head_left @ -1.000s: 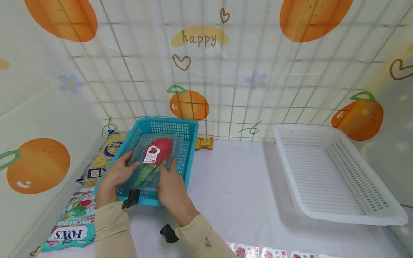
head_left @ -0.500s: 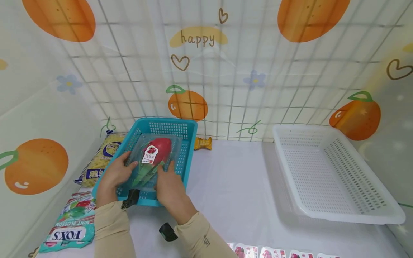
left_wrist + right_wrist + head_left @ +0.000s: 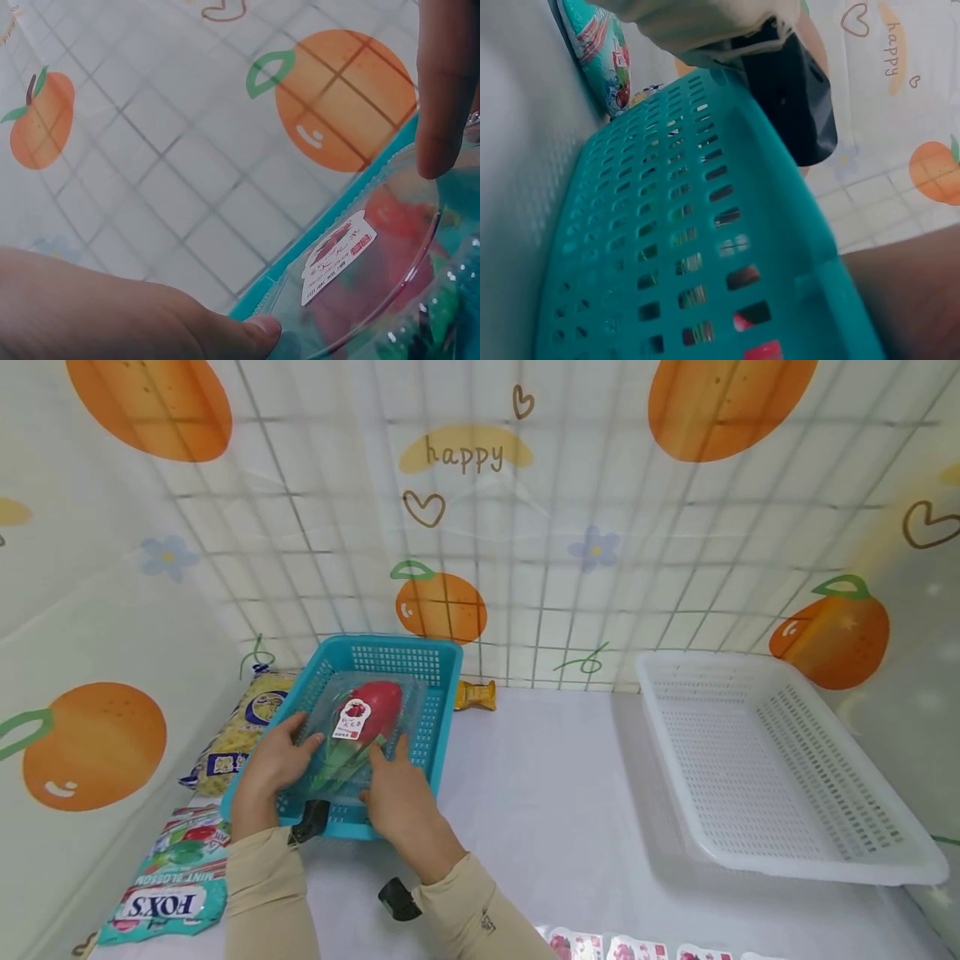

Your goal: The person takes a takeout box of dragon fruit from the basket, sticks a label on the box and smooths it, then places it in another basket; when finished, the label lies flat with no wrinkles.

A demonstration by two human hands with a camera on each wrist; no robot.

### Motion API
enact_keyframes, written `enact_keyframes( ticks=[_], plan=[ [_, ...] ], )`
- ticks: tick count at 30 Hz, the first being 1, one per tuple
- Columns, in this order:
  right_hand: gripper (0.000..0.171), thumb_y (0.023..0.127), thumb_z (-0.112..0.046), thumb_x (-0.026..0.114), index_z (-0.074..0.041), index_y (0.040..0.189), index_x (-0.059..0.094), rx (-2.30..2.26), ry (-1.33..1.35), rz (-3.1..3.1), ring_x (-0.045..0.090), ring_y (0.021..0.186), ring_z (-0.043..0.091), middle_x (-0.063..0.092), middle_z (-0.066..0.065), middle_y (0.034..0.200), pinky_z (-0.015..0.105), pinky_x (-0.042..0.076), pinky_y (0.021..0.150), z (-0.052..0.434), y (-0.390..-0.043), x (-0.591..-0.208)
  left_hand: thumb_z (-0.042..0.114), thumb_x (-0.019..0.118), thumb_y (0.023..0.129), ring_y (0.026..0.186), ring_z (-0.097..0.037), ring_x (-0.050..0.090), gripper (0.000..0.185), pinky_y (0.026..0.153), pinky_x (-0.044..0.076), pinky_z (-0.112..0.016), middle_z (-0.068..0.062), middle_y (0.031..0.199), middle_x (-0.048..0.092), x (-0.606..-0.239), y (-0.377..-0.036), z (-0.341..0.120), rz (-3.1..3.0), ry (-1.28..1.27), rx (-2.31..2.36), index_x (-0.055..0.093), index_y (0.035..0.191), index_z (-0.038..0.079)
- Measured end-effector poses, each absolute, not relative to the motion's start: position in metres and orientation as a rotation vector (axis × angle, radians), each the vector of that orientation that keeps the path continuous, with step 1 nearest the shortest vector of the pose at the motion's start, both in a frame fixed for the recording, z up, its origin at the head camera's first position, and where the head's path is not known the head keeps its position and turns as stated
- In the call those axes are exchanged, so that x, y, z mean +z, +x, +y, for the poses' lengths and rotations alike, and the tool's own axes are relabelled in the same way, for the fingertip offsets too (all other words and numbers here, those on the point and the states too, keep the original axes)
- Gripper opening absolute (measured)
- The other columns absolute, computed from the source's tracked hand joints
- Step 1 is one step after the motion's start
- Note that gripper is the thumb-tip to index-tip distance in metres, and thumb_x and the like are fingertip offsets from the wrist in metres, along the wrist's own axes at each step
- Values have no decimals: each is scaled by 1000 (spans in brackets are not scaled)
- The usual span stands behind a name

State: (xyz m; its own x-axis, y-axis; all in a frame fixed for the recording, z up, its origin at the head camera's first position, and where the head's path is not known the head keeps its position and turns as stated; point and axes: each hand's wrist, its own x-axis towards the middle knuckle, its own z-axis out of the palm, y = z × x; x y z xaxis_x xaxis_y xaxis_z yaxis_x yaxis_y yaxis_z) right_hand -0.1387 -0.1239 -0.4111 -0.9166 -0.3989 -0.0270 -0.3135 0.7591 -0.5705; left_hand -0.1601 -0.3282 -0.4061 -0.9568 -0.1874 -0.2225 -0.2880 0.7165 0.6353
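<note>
A clear plastic clamshell box (image 3: pixel 408 702) lies inside a turquoise basket (image 3: pixel 442 727). Within the box is a red dragon fruit (image 3: pixel 384 703) with green leaves; a white printed label (image 3: pixel 352 718) sits on the lid over it. My left hand (image 3: pixel 276 764) holds the box at its left side, thumb at the lid's edge. On the opposite side my right hand (image 3: pixel 401 793) holds it, fingertips at the lid. The left wrist view shows the left thumb (image 3: pixel 259 330) at the lid's rim. In the right wrist view the basket wall (image 3: pixel 667 217) hides most of the box.
A white basket (image 3: pixel 701 827) stands at the right. Left of the turquoise basket lie a yellow pasta bag (image 3: pixel 243 718) and a Fox's candy bag (image 3: pixel 172 877). A small gold-wrapped snack (image 3: pixel 476 695) is behind it. Printed stickers (image 3: pixel 637 948) line the front edge.
</note>
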Motion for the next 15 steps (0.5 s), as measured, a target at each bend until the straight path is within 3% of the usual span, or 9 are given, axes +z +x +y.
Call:
enact_keyframes(
  ticks=[4, 10, 15],
  plan=[
    [71, 92, -32, 75, -15, 154, 46, -856, -653, 2830, 74, 104, 36, 39, 22, 161, 41, 63, 79, -115, -136, -409, 33, 40, 110, 148, -55, 22, 69, 115, 28, -69, -32, 165, 18, -405, -162, -325, 2783, -377, 1059, 8, 163, 1],
    [74, 95, -44, 70, -15, 157, 42, -836, -874, 2876, 56, 137, 35, 38, 18, 163, 45, 56, 99, -78, -132, -392, 44, 37, 109, 147, -60, 20, 75, 113, 26, -73, -35, 164, 14, -391, -158, -317, 2853, -349, 1001, 6, 163, 1],
    [76, 97, -45, 67, -15, 160, 36, -953, -802, 2927, 43, 147, 38, 28, 16, 168, 51, 48, 110, -25, -141, -379, 35, 44, 109, 148, -58, 18, 71, 116, 22, -73, -36, 163, 19, -374, -153, -293, 3022, -193, 956, 16, 160, -6]
  ],
)
